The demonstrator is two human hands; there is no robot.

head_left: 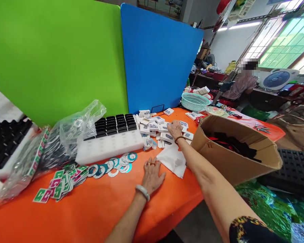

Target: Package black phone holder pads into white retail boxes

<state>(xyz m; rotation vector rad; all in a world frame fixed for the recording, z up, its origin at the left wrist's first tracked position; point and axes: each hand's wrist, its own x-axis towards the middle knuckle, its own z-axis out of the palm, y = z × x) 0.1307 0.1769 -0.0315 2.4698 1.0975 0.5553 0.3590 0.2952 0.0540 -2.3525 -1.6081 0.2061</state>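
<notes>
My left hand point(152, 175) lies palm down on the orange tabletop point(91, 216), fingers apart and holding nothing. Reaching forward, my right hand point(175, 129) rests over a heap of small white boxes point(153, 126), its fingers spread and touching the boxes; the fingertips are partly hidden. Between the two hands is a thin white sheet point(173, 160), with a crumpled wrapper point(149, 143) close by. To the left, a white foam tray point(110, 145) holds rows of black pieces point(116, 123). Teal and white ring stickers point(113, 164) lie in front of it.
Green and pink cards point(60, 184) and clear plastic bags point(76, 125) are at left. A cardboard box point(218, 158) of dark pieces stands beside my right forearm. A mint basket point(195, 101) sits behind it. Green and blue panels point(162, 57) wall the back. A person point(243, 82) sits far right.
</notes>
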